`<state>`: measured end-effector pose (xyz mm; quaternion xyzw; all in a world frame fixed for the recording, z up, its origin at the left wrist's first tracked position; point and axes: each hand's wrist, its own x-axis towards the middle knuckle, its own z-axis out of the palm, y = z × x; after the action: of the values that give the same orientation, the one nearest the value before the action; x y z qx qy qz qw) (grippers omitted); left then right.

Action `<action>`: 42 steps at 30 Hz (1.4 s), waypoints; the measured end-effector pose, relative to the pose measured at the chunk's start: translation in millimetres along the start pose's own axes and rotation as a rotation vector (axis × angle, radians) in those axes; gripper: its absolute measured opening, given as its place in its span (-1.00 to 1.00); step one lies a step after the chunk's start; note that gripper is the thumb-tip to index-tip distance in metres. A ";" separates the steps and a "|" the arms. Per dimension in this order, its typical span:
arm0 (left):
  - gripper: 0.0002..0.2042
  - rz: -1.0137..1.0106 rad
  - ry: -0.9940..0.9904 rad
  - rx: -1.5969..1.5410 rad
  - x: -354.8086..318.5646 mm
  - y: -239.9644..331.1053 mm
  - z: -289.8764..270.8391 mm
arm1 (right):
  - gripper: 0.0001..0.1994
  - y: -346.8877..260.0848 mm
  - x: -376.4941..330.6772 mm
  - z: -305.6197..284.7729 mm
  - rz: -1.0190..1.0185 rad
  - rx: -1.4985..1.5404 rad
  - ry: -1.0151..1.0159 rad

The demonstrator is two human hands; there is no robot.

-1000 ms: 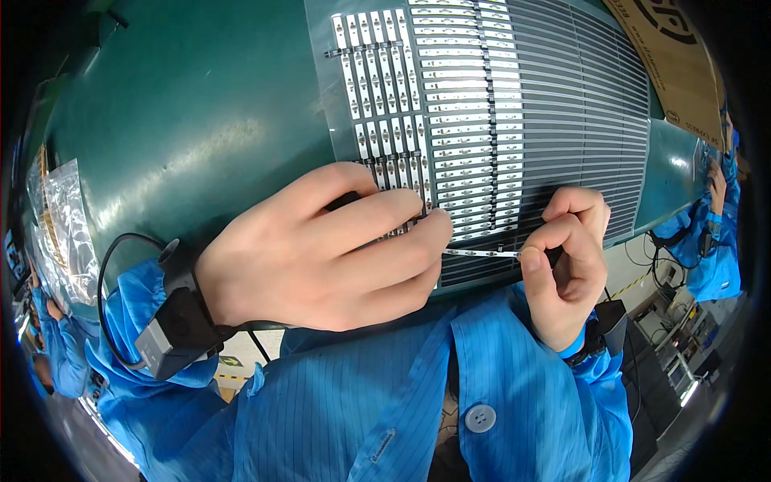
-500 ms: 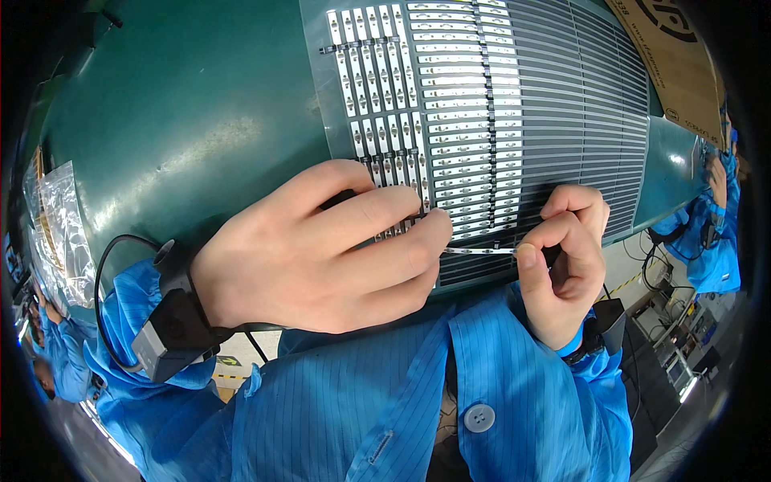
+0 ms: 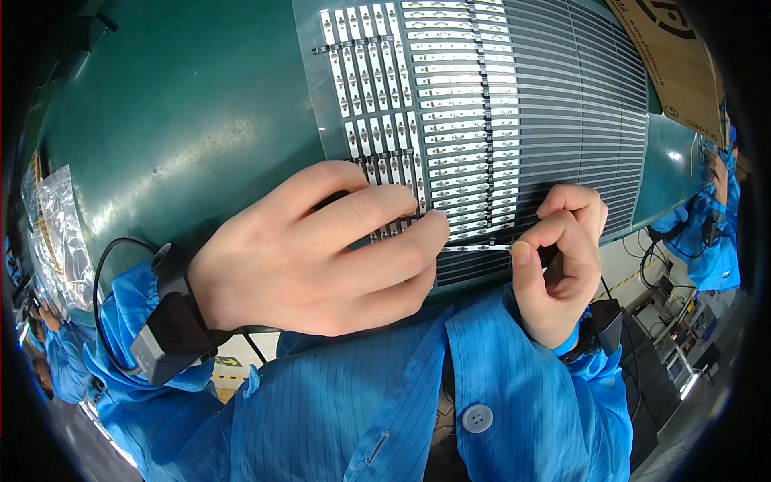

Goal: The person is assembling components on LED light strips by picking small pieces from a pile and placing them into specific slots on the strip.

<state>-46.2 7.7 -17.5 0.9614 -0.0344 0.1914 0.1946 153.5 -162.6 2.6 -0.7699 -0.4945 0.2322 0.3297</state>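
Strips of small white components fill a flat grey panel (image 3: 562, 104) that lies on the dark green table (image 3: 177, 120), its near edge running along the table's near edge just in front of the person's chest. One narrow strip (image 3: 475, 248) has come loose at that near edge and lies between the two hands, roughly level with the panel's lowest rows.

The left hand (image 3: 321, 257) lies flat, palm down, over the panel's near left corner, fingers spread and pressing on the short upright strips there; its fingertips (image 3: 430, 229) reach the loose strip's left end, though whether they touch it cannot be made out. That hand grips nothing — it only bears down. The right hand (image 3: 562, 257) is curled tight, thumb and forefinger pinched on the right end of the loose strip, the other fingers folded into the palm.

A black wrist strap (image 3: 173, 329) with a cable sits on the left wrist, above the blue striped sleeve. A cardboard box (image 3: 675, 64) rests past the panel's far right corner, and clear plastic bags (image 3: 56, 233) lie at the table's left edge — well apart from both hands. Bare green tabletop opens to the left of the panel. At the right rim, another person's blue sleeve (image 3: 707, 249) shows beyond the table edge.
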 end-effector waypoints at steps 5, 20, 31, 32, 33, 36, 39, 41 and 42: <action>-0.78 0.007 0.004 -0.004 -0.1 -1.4 -1.2 | -0.83 -1.6 1.0 2.6 -0.037 -0.041 0.023; -0.75 0.005 0.004 -0.003 1.2 -1.4 -1.5 | -0.78 -4.8 3.8 9.2 -0.073 -0.167 0.060; -0.75 0.003 0.004 0.004 0.5 -1.3 -1.8 | -0.74 -7.7 3.3 12.3 -0.084 -0.243 0.055; -0.75 0.000 0.005 0.005 1.0 -1.2 -1.7 | -0.73 -7.7 3.3 12.6 -0.087 -0.251 0.058; -0.75 -0.004 0.006 0.006 1.7 -0.7 -2.0 | -0.73 -7.8 3.7 12.3 -0.088 -0.250 0.057; -0.75 -0.004 0.000 0.016 2.4 -0.1 -1.8 | -0.73 -7.4 4.4 12.6 -0.093 -0.279 0.059; -0.76 -0.005 0.003 0.014 2.9 -0.3 -0.2 | -0.73 -7.8 4.6 14.2 -0.089 -0.297 0.071; -0.74 -0.013 0.002 0.021 4.5 1.1 -0.7 | -0.73 -9.0 5.6 13.7 -0.098 -0.327 0.062; -0.72 -0.020 0.000 0.027 5.3 2.0 -0.7 | -0.73 -9.4 6.0 13.8 -0.098 -0.326 0.064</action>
<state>-41.8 6.1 -14.2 0.9642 -0.0220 0.1901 0.1836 140.8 -150.6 0.1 -0.7952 -0.5518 0.1080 0.2269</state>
